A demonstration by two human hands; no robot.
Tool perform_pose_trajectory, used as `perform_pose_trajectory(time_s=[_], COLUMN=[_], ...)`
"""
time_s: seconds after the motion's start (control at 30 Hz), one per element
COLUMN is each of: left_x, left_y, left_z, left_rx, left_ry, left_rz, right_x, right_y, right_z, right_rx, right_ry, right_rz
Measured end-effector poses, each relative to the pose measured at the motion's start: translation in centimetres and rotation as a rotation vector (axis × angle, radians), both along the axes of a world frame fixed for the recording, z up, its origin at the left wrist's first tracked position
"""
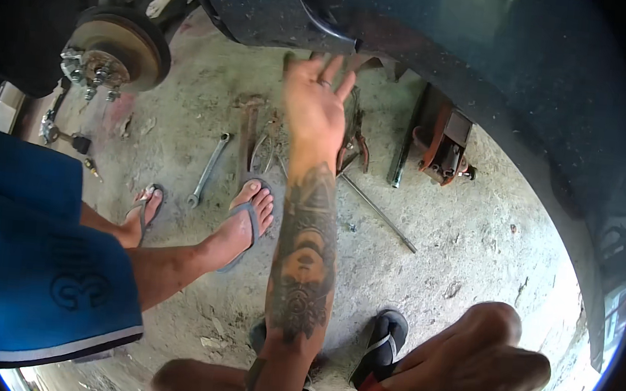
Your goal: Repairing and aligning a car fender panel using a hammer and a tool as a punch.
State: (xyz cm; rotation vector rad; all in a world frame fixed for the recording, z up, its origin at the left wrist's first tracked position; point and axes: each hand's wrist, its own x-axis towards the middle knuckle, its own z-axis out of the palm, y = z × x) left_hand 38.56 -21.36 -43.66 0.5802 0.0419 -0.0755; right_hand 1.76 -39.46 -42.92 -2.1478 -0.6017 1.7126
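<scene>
Left grip [314, 110] palm-up, fingers spread, holding nothing, just beside dark panel [431, 31]; hammer [247, 138] left, pliers [363, 154] right. Right grip unseen.

Left hand [315, 108] palm-up, fingers [346, 86] apparently spread

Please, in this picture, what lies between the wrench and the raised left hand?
In the head view, a hammer and what look like pliers lie on the floor between the wrench and the left hand.

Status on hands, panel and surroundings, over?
Left hand open, palm up, by dark body panel; contact unclear. Right hand not seen. Hammer, another person's foot nearby.
</scene>
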Motion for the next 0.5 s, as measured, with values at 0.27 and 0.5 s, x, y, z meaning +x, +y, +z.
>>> perform_pose_trajectory(time_s=[0.27,0.5], left_x=[1.9,3.5], left_y=[2.2,2.9], left_z=[-0.3,-0.3], left_rx=[-0.326,-0.388], left_ry=[0.050,0.059], left_rz=[-0.116,0.007], right_x=[7.8,9.1], right_y=[3.8,3.6], right_z=[4.4,5.7], right_rx=[-0.035,-0.188], right_ry=[-0.258,-0.340], right_rz=[-0.207,-0.334])
